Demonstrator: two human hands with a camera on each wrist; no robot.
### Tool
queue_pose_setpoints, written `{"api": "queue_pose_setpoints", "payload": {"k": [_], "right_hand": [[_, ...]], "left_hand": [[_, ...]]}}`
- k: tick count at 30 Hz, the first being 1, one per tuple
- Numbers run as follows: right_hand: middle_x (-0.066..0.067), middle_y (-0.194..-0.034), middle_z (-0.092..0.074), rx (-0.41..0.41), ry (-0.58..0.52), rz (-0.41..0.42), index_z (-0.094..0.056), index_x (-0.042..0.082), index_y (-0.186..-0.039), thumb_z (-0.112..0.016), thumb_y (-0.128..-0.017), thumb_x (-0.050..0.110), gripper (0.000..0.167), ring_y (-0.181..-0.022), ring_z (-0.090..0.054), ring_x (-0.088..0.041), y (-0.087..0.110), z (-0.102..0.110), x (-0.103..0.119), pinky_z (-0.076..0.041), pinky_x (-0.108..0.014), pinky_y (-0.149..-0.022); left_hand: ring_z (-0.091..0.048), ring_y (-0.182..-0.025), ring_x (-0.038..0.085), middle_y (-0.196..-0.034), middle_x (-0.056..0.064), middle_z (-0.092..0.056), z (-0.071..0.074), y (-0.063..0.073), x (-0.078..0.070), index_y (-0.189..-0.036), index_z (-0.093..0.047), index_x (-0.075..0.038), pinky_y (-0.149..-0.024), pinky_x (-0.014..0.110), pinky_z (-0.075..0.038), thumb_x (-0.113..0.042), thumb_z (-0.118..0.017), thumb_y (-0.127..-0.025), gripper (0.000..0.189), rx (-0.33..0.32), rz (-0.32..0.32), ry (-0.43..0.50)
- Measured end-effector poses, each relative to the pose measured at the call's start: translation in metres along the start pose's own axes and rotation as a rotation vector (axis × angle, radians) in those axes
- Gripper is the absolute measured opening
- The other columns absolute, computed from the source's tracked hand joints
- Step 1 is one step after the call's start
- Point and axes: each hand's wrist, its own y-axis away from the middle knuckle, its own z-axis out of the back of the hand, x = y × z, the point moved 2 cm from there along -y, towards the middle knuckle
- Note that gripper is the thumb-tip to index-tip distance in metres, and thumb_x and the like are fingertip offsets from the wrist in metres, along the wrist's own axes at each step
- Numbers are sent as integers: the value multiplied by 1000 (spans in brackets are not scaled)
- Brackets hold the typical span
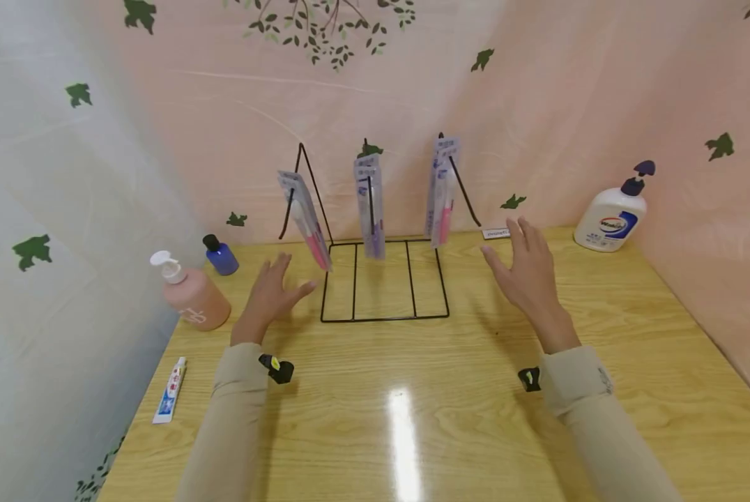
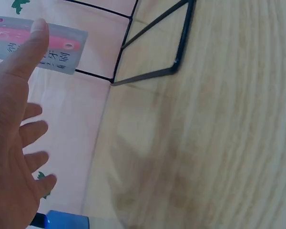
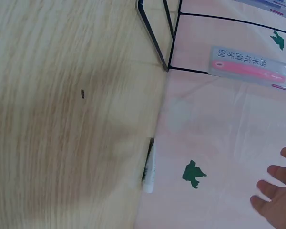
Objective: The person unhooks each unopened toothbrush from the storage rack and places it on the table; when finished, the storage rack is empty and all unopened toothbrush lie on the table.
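Observation:
A black wire rack (image 1: 385,318) stands at the back of the table, with packaged toothbrushes hanging from its three arms. My left hand (image 1: 267,296) hovers left of the rack, fingers spread and holding nothing. In the left wrist view its thumb overlaps a pink toothbrush pack (image 2: 64,44). The left packs (image 1: 306,223) tilt, while the middle packs (image 1: 370,216) and right packs (image 1: 445,202) hang nearly upright. Right of the rack, my right hand (image 1: 528,275) is held up with fingers apart and nothing in it. A small white label (image 1: 497,233) lies just beyond its thumb.
To the left are a pink pump bottle (image 1: 198,300), a blue bottle with a black cap (image 1: 222,258) and a toothpaste tube (image 1: 171,390). A white pump bottle (image 1: 610,217) stands at the back right. Patterned curtain (image 1: 400,97) borders the wooden table (image 1: 475,418).

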Motion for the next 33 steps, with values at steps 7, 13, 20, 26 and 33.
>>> {"api": "queue_pose_setpoints", "payload": {"k": [7, 13, 20, 26, 33], "right_hand": [[-21, -130, -53, -207, -210, 213, -55, -2, -128, -62, -94, 23, 43, -122, -48, -37, 11, -9, 3, -38, -54, -102], [-20, -113, -61, -252, -346, 400, -62, -5, -116, -66, -87, 0, 30, -102, -57, -32, 23, -31, 23, -47, -47, -87], [-19, -108, -63, -194, -433, 526, -62, -4, -114, -67, -84, -4, 30, -97, -58, -33, 25, -53, 62, -49, -47, -83], [-16, -112, -63, -110, -478, 546, -61, -2, -116, -66, -88, 4, 29, -103, -59, -27, 25, -73, 98, -50, -42, -87], [-14, -111, -64, -57, -580, 578, -60, -1, -119, -66, -89, 7, 31, -103, -60, -25, 18, -102, 141, -52, -37, -90]], "left_hand": [[-29, -141, 39, -153, 18, -33, -18, 7, 14, -149, -33, -8, -114, 56, -24, -39, -63, -92, 72, 40, -95, 136], [-30, -142, 36, -151, 14, -38, -38, 12, 15, -146, -41, -8, -115, 52, -24, -32, -66, -91, 65, 79, -162, 206], [-32, -141, 28, -151, 7, -38, -55, 15, 15, -146, -42, -15, -116, 47, -26, -37, -66, -90, 65, 103, -171, 261], [-28, -143, 25, -154, 5, -34, -62, 17, 21, -146, -43, -23, -116, 49, -24, -38, -66, -90, 63, 107, -115, 317], [-30, -142, 31, -154, 13, -32, -67, 14, 27, -144, -46, -21, -116, 52, -23, -33, -67, -90, 59, 78, -160, 259]]}}
